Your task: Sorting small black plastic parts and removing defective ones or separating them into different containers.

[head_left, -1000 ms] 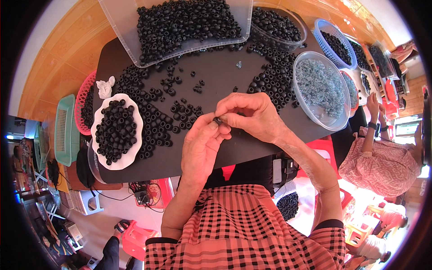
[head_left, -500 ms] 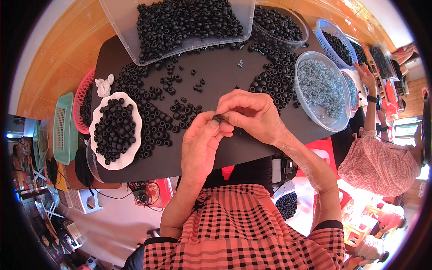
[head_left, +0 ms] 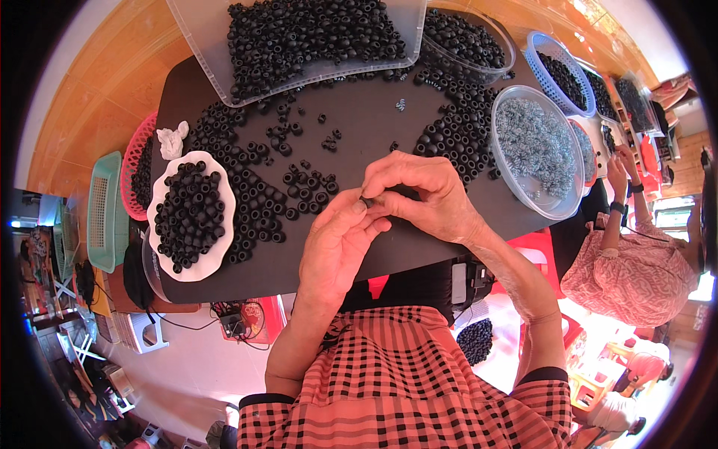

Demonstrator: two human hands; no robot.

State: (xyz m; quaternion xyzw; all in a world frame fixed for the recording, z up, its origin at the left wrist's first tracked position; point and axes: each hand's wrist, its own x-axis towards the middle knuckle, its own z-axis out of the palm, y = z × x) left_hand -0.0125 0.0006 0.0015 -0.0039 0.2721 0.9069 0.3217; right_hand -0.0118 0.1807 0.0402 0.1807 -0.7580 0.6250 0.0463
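The white oval scalloped plate [head_left: 196, 275], heaped with small black barrel-shaped pieces [head_left: 188, 213], stands on a dark, smooth tabletop [head_left: 374, 135]. To the right of the plate, the person's left hand [head_left: 329, 251] and right hand [head_left: 434, 198] meet above the near part of the tabletop. The left hand pinches a small dark piece [head_left: 366, 202] between thumb and fingers, its palm partly turned up. The right hand's thumb and forefinger close on the same piece from the other side; their tips hide most of it, so its exact shape is unclear.

Loose black pieces [head_left: 254, 196] spread just beside the plate, on its right. Beyond the plate and to its right, a clear rectangular plastic bin [head_left: 198, 37] holds many more. Well to the plate's right, a round clear plastic tub [head_left: 535, 196] contains bluish-grey coiled springs [head_left: 538, 138], and another spread of loose black pieces [head_left: 452, 135] lies between that tub and the plate. A crumpled white tissue [head_left: 173, 140] rests just beyond the plate. Left of the plate are a pink perforated basket [head_left: 137, 142] with black pieces inside and a pale green rectangular basket [head_left: 105, 213].
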